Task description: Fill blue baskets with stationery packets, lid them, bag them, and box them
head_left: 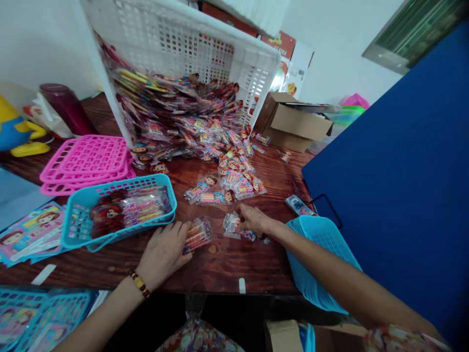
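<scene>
Head view: left hand (163, 254) lies flat on one pen packet (198, 233), right hand (254, 220) pinches another packet (232, 224); gathering step, the near blue basket (78, 227) seems next.

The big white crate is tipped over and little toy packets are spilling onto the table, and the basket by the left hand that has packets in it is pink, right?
Not quite. In the head view the basket by the left hand is blue; the pink ones are empty lids stacked behind it. The tipped white crate and spilling packets are right.
</scene>
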A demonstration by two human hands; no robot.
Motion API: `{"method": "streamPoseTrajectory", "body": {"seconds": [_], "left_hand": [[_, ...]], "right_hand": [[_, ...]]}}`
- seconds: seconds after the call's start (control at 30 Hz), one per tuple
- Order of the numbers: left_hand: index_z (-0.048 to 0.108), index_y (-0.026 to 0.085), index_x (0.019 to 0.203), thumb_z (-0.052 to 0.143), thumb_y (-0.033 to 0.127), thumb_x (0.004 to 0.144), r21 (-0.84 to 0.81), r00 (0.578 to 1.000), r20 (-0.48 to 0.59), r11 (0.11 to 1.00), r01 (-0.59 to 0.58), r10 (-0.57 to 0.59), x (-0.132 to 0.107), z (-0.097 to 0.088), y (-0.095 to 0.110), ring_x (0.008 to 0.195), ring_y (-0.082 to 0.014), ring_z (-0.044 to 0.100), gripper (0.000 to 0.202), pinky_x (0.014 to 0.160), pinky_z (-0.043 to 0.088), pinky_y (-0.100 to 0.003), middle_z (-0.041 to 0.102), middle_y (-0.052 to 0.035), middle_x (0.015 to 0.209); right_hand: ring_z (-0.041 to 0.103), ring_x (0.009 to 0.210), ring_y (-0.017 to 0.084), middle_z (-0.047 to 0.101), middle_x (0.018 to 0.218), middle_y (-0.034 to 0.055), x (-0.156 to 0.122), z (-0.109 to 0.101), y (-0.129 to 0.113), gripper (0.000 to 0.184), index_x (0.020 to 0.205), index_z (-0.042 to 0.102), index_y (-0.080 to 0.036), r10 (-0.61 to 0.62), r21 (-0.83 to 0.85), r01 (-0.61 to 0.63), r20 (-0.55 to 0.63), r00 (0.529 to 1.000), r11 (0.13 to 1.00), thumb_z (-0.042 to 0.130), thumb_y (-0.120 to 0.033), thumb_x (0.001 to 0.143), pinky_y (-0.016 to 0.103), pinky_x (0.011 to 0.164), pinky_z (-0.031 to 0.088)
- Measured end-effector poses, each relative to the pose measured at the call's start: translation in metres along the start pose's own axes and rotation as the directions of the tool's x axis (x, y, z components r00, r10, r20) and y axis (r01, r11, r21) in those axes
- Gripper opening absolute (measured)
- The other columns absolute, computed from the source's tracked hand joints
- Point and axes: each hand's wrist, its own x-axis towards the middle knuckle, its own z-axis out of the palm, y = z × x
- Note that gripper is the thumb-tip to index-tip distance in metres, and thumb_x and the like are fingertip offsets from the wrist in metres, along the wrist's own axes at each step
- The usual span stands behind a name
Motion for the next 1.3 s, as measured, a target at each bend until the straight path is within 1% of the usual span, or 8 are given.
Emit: {"method": "streamPoseTrajectory", "body": {"seconds": [0.2,0.37,0.5,0.63,0.8,1.0,1.13,1.3], "left_hand": [[0.05,0.017,0.128,0.063,0.028,0.078,0.014,1.0,0.007,1.0,0.003,-0.003,-0.001,-0.002,0.005,0.102,-0.0274,0.055,0.052,0.09,0.042,-0.041,0.061,-0.0094,0.11],[0.049,0.016,0.131,0.061,0.025,0.078,0.027,1.0,0.018,0.999,-0.021,0.02,-0.002,-0.002,0.006,0.103,-0.0288,0.055,0.055,0.089,0.043,-0.043,0.061,-0.0099,0.112],[0.05,0.016,0.129,0.062,0.025,0.077,-0.006,1.0,0.013,1.0,-0.023,0.023,-0.002,0.0,0.006,0.103,-0.0293,0.055,0.055,0.089,0.043,-0.044,0.061,-0.0098,0.111],[0.05,0.017,0.129,0.061,0.024,0.076,-0.041,1.0,0.002,0.999,-0.004,0.004,-0.003,0.003,0.005,0.104,-0.0292,0.054,0.055,0.092,0.042,-0.046,0.06,-0.0097,0.113],[0.051,0.018,0.13,0.06,0.023,0.076,-0.057,0.999,0.041,0.998,0.004,-0.001,-0.002,0.005,0.002,0.104,-0.0292,0.054,0.055,0.092,0.042,-0.046,0.061,-0.0095,0.113],[0.048,0.017,0.134,0.058,0.022,0.075,-0.053,0.998,0.054,0.998,-0.026,0.029,0.0,0.009,0.001,0.106,-0.0299,0.054,0.06,0.093,0.042,-0.047,0.061,-0.0106,0.114],[0.049,0.017,0.135,0.057,0.019,0.074,-0.035,0.997,0.055,0.998,-0.044,0.046,0.0,0.019,-0.003,0.109,-0.0301,0.054,0.062,0.095,0.041,-0.047,0.061,-0.0113,0.119],[0.049,0.018,0.136,0.058,0.017,0.074,-0.024,0.994,0.059,0.995,-0.092,0.093,0.002,0.022,-0.002,0.11,-0.0297,0.055,0.063,0.096,0.041,-0.047,0.062,-0.0116,0.121]], "right_hand": [[0.061,0.095,0.023,0.066,0.104,0.0071,0.003,-0.019,-0.03,0.023,0.102,0.059,-0.02,-0.074,-0.084,0.076,0.023,0.997,0.994,0.061,-0.036,0.086,0.028,0.074,0.04],[0.062,0.088,0.019,0.067,0.101,0.0047,0.068,-0.053,-0.063,0.044,0.122,0.054,-0.02,-0.068,-0.091,0.069,0.014,0.998,0.993,0.064,-0.041,0.085,0.024,0.07,0.043],[0.063,0.092,0.022,0.067,0.107,0.01,0.1,-0.055,-0.074,0.047,0.118,0.061,-0.017,-0.053,-0.156,0.062,0.061,0.997,0.986,0.075,-0.031,0.075,0.027,0.077,0.047],[0.051,0.121,0.031,0.056,0.13,0.0175,0.085,-0.038,-0.073,0.046,0.119,0.061,-0.017,-0.126,-0.246,0.125,0.011,0.992,0.961,0.073,-0.033,0.076,0.043,0.099,0.04],[0.064,0.099,0.027,0.069,0.102,0.0096,0.073,-0.044,-0.071,0.035,0.112,0.06,-0.017,-0.265,-0.21,0.278,0.088,0.96,0.937,0.066,-0.036,0.083,0.043,0.095,0.041],[0.061,0.111,0.025,0.062,0.13,0.0107,0.13,-0.079,-0.093,0.071,0.137,0.042,-0.021,-0.286,-0.127,0.297,0.096,0.953,0.946,0.074,-0.034,0.075,0.034,0.089,0.048],[0.061,0.112,0.029,0.062,0.128,0.0143,0.165,-0.075,-0.106,0.054,0.127,0.056,-0.018,-0.221,-0.316,0.294,0.248,0.943,0.902,0.071,-0.028,0.076,0.039,0.086,0.051],[0.049,0.126,0.034,0.055,0.133,0.0156,0.155,-0.067,-0.102,0.038,0.114,0.063,-0.02,-0.288,-0.417,0.318,0.134,0.948,0.851,0.069,-0.032,0.079,0.055,0.1,0.039]]}}
